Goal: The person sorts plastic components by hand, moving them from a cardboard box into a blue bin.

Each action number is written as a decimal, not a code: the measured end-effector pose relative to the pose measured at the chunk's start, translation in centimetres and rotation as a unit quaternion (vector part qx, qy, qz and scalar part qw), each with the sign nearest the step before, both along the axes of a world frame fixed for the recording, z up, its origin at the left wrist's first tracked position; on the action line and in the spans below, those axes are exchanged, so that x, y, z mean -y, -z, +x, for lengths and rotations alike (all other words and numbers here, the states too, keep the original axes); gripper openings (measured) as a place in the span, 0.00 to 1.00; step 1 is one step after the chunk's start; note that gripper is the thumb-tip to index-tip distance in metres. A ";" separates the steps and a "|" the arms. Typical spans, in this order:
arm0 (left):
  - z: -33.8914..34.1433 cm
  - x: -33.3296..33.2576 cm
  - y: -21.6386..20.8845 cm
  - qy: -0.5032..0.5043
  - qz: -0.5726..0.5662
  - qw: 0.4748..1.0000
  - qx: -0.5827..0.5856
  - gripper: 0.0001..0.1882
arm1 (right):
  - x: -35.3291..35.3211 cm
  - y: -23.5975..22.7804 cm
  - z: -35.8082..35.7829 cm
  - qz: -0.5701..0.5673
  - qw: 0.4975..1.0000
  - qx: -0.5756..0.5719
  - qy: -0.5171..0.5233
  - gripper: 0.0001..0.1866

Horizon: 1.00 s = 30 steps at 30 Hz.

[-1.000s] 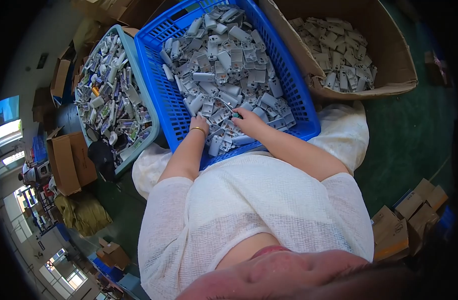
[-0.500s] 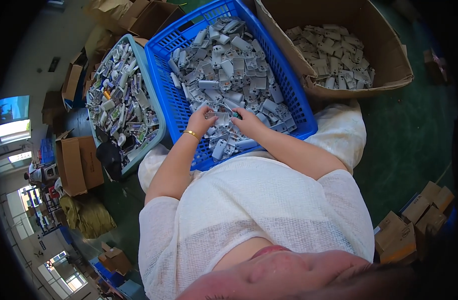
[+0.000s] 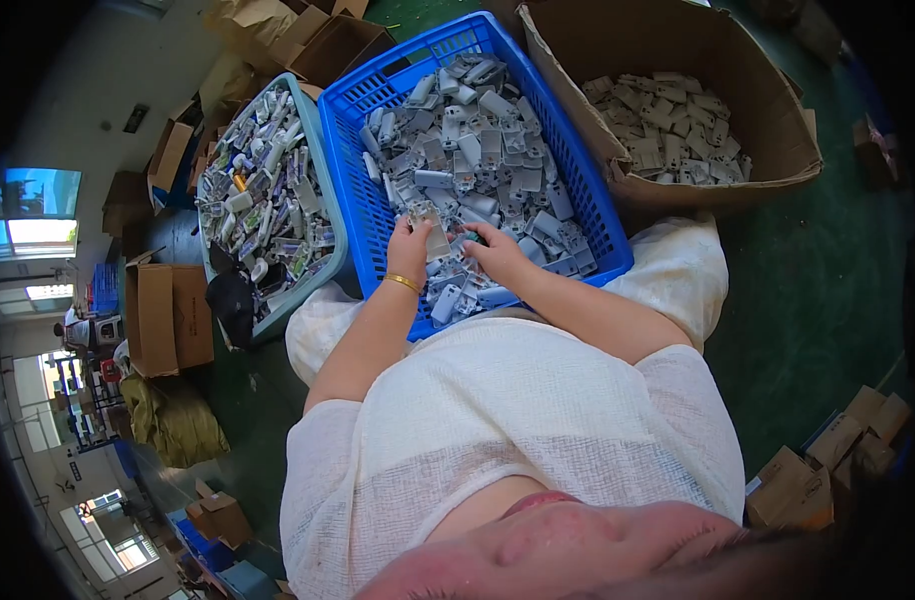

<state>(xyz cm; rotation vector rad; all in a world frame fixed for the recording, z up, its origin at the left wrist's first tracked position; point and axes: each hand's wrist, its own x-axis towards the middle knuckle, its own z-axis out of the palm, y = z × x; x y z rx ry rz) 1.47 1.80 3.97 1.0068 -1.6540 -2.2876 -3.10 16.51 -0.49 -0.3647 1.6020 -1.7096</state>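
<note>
One pale casing (image 3: 438,243), long axis roughly near-to-far, is pinched by your left hand (image 3: 409,250), the nearer, over the blue basket (image 3: 346,170); rightward, your right hand (image 3: 498,256) grips what looks like a green handle (image 3: 475,238).

Blue basket (image 3: 592,187): smooth plastic with a soft sheen
Pale housings (image 3: 469,150): hard-looking plastic, mostly smooth, satin
Pale green tub (image 3: 329,185): smooth plastic
Large carton (image 3: 718,200): matt cardboard (its edge looks rough)
Bangle (image 3: 403,282): glossy gold-coloured metal
Shirt (image 3: 508,400): matt cloth with a crinkled weave
Floor (image 3: 788,300): smooth, faintly shiny
</note>
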 end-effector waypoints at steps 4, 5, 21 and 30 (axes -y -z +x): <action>0.4 0.7 0.3 0.052 -0.065 0.995 0.053 0.14 | -0.7 -2.8 0.0 0.017 0.987 -0.160 -0.015 0.19; 0.5 0.9 0.5 0.075 -0.057 0.995 0.045 0.15 | -1.0 -3.6 0.0 0.017 0.987 -0.160 -0.015 0.19; -0.2 2.5 2.1 0.096 -0.098 0.958 0.251 0.19 | -1.3 -1.9 -0.2 0.185 0.955 -0.226 -0.049 0.20; -10.0 -4.9 -13.4 0.270 0.209 0.915 -0.215 0.27 | -1.2 0.0 -0.2 0.246 0.939 -0.216 -0.110 0.21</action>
